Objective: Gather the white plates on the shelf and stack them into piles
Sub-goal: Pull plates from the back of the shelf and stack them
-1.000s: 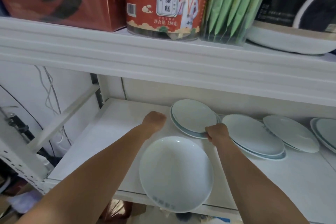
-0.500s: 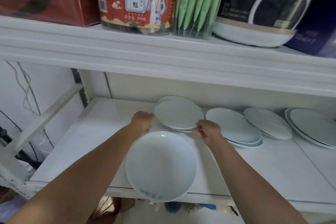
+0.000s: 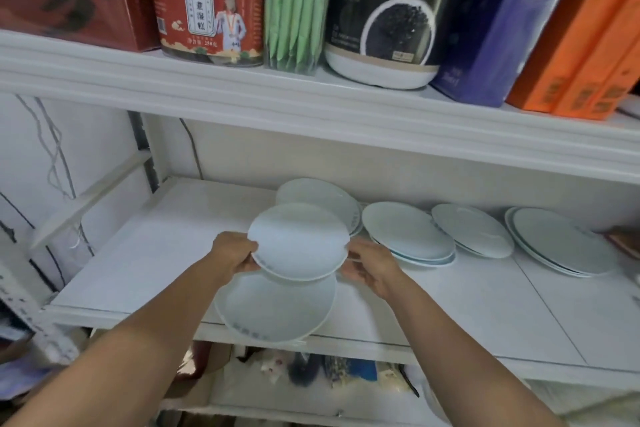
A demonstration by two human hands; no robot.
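A white plate (image 3: 298, 241) hangs in the air between my hands, above the white shelf board (image 3: 149, 250). My left hand (image 3: 233, 253) grips its left rim and my right hand (image 3: 372, 265) grips its right rim. Just below and nearer to me lies another white plate (image 3: 277, 308) at the shelf's front edge, partly covered by the held one. Behind it a plate (image 3: 322, 196) stays at the back of the shelf. To the right lie a small stack (image 3: 408, 236), a further plate (image 3: 471, 229) and a stack at the far right (image 3: 561, 244).
The upper shelf (image 3: 311, 104) hangs low over the plates and carries a red tin (image 3: 207, 3), green packets (image 3: 294, 3), a black tub (image 3: 388, 14) and boxes. A diagonal brace (image 3: 86, 201) and cables are at the left. Clutter lies under the shelf.
Both hands have lifted the top plate off the back stack and drawn it toward me, over the front plate. The view has shifted to the right.
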